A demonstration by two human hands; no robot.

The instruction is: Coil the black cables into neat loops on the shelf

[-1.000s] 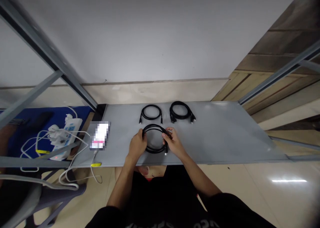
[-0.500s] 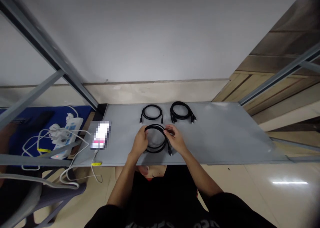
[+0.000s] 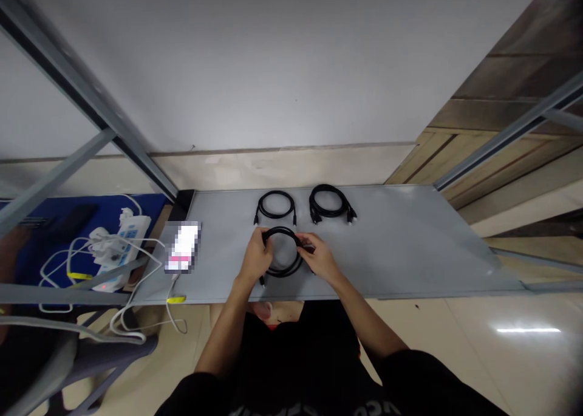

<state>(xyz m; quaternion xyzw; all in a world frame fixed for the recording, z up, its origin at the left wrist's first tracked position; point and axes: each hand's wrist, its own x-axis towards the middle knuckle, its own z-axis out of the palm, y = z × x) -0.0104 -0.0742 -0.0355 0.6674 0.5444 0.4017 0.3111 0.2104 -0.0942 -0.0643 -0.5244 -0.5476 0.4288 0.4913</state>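
Note:
A coiled black cable (image 3: 283, 274) is held between my two hands just above the front part of the grey shelf (image 3: 410, 246). My left hand (image 3: 257, 255) is closed round the coil's left side, and one plug end hangs below it. On the right side of the loop, my right hand (image 3: 319, 255) pinches the cable with thumb and fingers. Behind them lies a thin coiled black cable (image 3: 276, 215), its two plugs pointing towards me. To its right rests a thicker coiled black cable bundle (image 3: 328, 213) with several plug ends.
A phone with a blurred screen (image 3: 183, 246) lies at the shelf's left end, a white cord attached. Further left, a white power strip (image 3: 122, 249) with plugs and tangled cords sits on a blue surface. Grey metal posts (image 3: 146, 167) frame the shelf, and a wall stands behind.
The held coil has turned a little: a plug end now shows below my left hand, while the one by my right hand is mostly hidden. The other coils stay put.

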